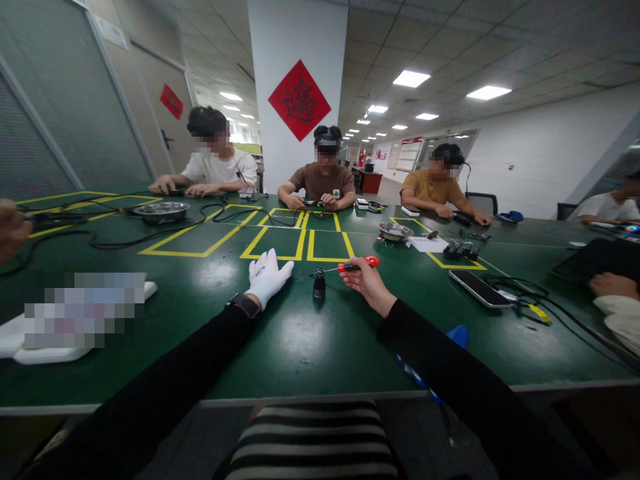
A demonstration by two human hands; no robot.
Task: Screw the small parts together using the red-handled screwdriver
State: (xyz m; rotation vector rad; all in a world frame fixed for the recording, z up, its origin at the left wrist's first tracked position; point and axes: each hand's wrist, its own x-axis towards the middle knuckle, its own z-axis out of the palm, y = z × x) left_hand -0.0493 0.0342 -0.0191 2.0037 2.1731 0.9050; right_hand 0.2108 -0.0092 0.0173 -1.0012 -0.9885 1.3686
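Observation:
My left hand [269,275], in a white glove, rests on the green table [200,363] with its fingers spread and nothing held. My bare right hand [369,283] is closed around a red and black screwdriver [373,261], whose shaft points left. Between my hands a small black cylindrical part [319,285] stands upright on the table. The screwdriver's tip is close to the top of this part; whether they touch I cannot tell.
Yellow tape outlines [327,259] mark the table ahead. A phone [480,289] and cables lie right, a blue item [457,337] beside my right sleeve. Metal bowls [161,211] stand farther off. Several people sit around the table; a person's hand [614,285] is at right.

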